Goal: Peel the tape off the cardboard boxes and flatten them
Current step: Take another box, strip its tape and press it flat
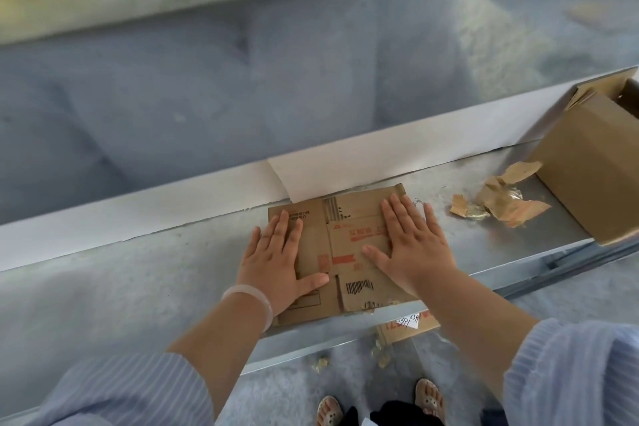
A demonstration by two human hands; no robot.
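**Both palms flat on a collapsed carton**

A flattened cardboard box [349, 242] lies on the metal bench [484, 252], near its front edge and roughly in the middle of the view. Its printed side faces up, with red markings and a barcode. Ragged tape residue clings to its near edge.

The left hand [276, 259] rests on the left part of the box, and a pale bracelet [250, 301] sits on that wrist. The right hand [411, 245] covers the right part. Both sets of fingers [397, 214] are straight and slightly spread, pressing down on the cardboard and gripping nothing. The thumbs point inward toward each other.

To the right, apart from the flattened box, a crumpled heap of peeled tape scraps [501, 204] lies on the bench. Just beyond it a second cardboard box [587, 166] lies tipped on its side, still in its box shape, with its open end toward the far right.

A white strip [380, 152] runs along the far edge of the bench. Below the front edge, another piece of cardboard [408, 325] bearing handwritten numbers pokes out, and small tape bits [380, 356] lie on the floor near the person's sandals [428, 398].
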